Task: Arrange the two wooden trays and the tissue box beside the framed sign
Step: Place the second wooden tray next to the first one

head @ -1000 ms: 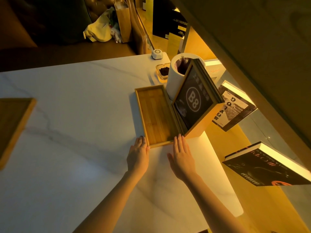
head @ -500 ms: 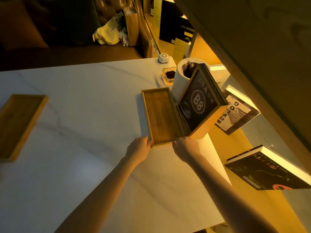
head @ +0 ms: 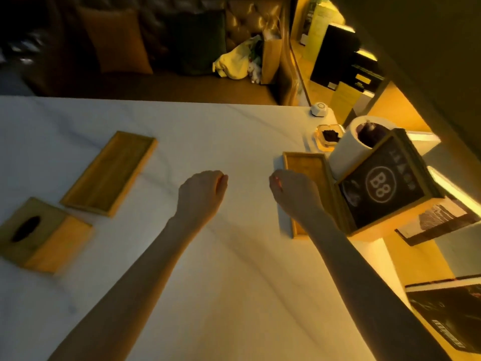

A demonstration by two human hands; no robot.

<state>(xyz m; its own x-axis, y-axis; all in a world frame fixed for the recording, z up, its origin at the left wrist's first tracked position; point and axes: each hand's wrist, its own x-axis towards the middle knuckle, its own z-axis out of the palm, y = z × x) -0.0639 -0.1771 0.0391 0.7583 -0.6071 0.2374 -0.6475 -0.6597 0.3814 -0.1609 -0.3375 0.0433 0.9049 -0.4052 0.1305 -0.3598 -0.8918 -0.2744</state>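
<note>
Bamboo tray one sits against framed sign. Both hands loosely curled, empty: left hand, right hand. Next: fetch second tray, then tissue box, both well left of sign.

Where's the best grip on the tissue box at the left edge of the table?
Probably across the two long side walls of the tissue box, from above with the left hand, which is nearer and looks empty. It lies flat with the oval slot facing up, and its tall straight sides offer parallel faces; the top gives only the slot to grab.
</note>
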